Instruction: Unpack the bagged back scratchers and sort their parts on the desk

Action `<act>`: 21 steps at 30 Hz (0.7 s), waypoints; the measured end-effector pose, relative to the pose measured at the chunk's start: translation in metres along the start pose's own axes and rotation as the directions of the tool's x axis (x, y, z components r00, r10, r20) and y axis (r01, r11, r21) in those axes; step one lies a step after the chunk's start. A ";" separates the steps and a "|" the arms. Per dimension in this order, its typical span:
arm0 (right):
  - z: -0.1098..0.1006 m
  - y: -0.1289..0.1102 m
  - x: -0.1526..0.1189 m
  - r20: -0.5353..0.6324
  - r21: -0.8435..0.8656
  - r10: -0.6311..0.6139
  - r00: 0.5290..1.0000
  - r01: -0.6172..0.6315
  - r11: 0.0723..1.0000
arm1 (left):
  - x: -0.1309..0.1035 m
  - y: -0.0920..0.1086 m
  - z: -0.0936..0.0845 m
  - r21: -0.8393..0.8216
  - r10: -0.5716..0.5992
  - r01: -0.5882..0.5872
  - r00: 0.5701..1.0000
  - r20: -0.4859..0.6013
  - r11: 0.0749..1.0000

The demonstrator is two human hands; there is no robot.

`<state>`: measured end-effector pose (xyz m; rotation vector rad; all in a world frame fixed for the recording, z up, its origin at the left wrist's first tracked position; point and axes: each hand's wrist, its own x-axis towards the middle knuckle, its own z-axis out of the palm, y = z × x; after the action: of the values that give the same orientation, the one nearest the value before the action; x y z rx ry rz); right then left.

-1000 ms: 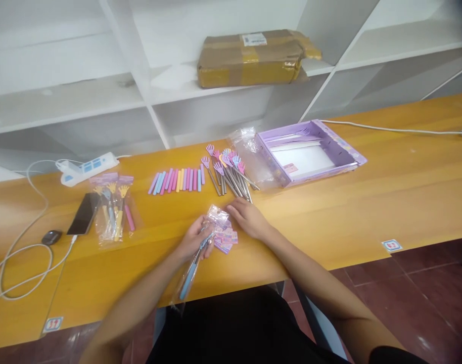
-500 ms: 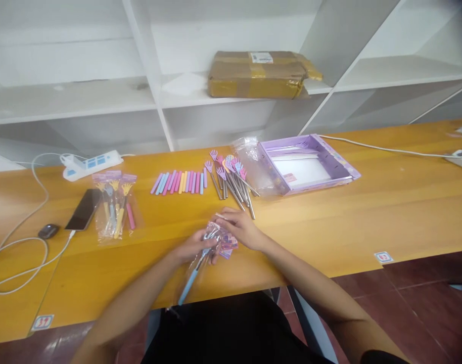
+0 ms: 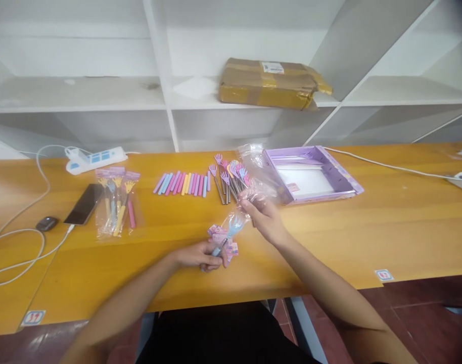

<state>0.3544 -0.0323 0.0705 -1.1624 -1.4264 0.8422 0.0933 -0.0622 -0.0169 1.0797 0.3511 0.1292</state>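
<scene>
My left hand (image 3: 206,256) is closed around the handle of a light blue hand-shaped back scratcher (image 3: 235,226), whose spread head points up and right. My right hand (image 3: 267,218) pinches a clear plastic bag (image 3: 243,214) close above that head. How much of the scratcher lies inside the bag I cannot tell. Small pink and purple printed cards (image 3: 218,232) lie on the table beside and under my left hand. Just beyond my right fingers is a pile of back scratchers (image 3: 225,178) with metal rods and coloured heads.
Coloured tubes (image 3: 183,184) lie in a row. Bagged back scratchers (image 3: 118,205), a phone (image 3: 83,205), a power strip (image 3: 97,161) and cables are at left. A purple box (image 3: 316,194) stands right of the pile. A taped carton (image 3: 269,83) sits on the shelf.
My right hand has moved up and right, away from my left, with the bag. The blue back scratcher has turned, its head now pointing up-right, its handle inside my left hand.
</scene>
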 end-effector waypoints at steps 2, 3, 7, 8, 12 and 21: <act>-0.016 0.005 0.019 -0.096 -0.034 -0.027 0.995 0.023 0.999 | 0.000 -0.001 0.000 -0.033 -0.020 0.020 1.000 -0.009 0.999; -0.030 0.008 0.037 -0.207 -0.051 -0.059 0.977 0.049 0.997 | 0.000 -0.001 0.000 -0.040 -0.028 0.027 1.000 -0.011 0.999; -0.104 0.029 0.147 -0.250 -0.181 -0.163 0.954 0.119 0.976 | -0.002 0.002 0.000 -0.017 -0.044 0.044 0.999 -0.022 0.999; -0.118 0.037 0.173 -0.200 -0.265 -0.130 0.971 0.074 0.961 | -0.002 0.003 0.000 -0.015 -0.048 0.048 0.999 -0.013 0.999; -0.129 0.078 0.230 -0.049 -0.687 0.121 0.991 -0.122 0.716 | -0.005 0.009 0.001 -0.019 -0.051 0.052 0.998 0.022 0.998; -0.113 0.129 0.216 -0.069 -0.796 -0.049 0.996 -0.025 0.605 | -0.004 0.002 -0.004 -0.051 -0.047 0.047 0.999 0.005 0.998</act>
<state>0.4991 0.1994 0.0336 -1.8242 -1.7982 0.0704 0.0885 -0.0593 -0.0156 1.0203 0.3678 0.0936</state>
